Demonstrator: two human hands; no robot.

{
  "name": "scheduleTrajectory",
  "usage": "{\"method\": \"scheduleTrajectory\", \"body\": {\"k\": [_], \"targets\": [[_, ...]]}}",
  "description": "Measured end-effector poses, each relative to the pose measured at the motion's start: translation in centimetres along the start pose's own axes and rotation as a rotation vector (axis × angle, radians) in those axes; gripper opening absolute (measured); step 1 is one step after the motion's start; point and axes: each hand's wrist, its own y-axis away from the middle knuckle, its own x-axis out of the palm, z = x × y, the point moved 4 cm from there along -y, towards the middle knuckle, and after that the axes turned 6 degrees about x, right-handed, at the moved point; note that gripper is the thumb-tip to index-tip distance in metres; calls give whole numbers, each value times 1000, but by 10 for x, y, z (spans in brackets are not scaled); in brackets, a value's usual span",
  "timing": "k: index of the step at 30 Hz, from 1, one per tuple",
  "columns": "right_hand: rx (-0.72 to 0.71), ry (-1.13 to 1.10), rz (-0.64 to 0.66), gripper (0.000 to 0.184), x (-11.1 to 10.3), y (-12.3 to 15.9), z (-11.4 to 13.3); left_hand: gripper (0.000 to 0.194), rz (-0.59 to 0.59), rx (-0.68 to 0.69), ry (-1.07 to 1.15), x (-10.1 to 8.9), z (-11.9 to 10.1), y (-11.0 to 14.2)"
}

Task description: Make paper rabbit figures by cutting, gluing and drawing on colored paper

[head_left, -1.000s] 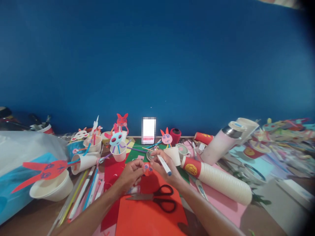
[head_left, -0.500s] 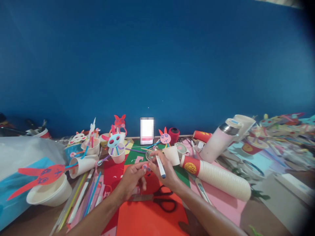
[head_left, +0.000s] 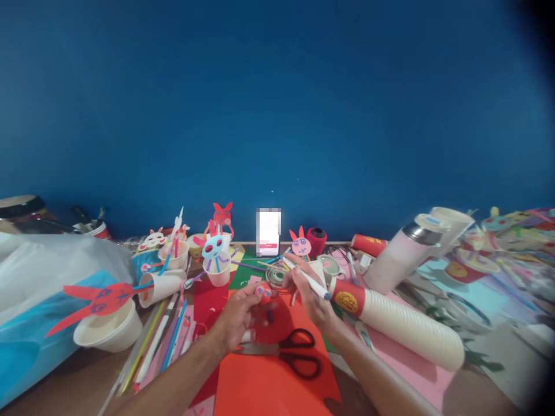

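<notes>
My left hand [head_left: 240, 315] is closed on a small red paper face [head_left: 263, 292] with drawn blue eyes, held above the red paper sheet [head_left: 273, 381]. My right hand [head_left: 310, 294] grips a white marker [head_left: 307, 278] with a blue end, its tip pointing up and left, a little to the right of the paper face. Black-handled scissors [head_left: 284, 349] lie on the red sheet just below both hands.
A long stack of paper cups [head_left: 403, 326] lies on its side to the right, beside a white flask [head_left: 405, 251]. Paper-cup bunny crafts [head_left: 214, 254] stand to the left, with straws [head_left: 158, 341] and a white bowl [head_left: 108, 329]. A phone [head_left: 268, 232] leans on the blue wall.
My right hand has drawn the marker away to the right of the paper face. My left hand has turned the face up a little. The view has shifted slightly.
</notes>
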Motion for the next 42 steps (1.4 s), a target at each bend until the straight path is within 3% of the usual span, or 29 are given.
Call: {"method": "scheduleTrajectory", "body": {"k": [9, 13, 21, 42], "targets": [[6, -31, 32, 17, 6, 3, 4, 22, -2, -13, -12, 3, 1, 1], [-84, 133, 8, 6, 10, 7, 10, 19, 14, 2, -10, 3, 2, 1], [-109, 318, 56, 8, 13, 10, 11, 17, 30, 18, 6, 5, 2, 0], [-105, 399, 91, 11, 16, 10, 8, 27, 35, 31, 15, 5, 4, 1]]}}
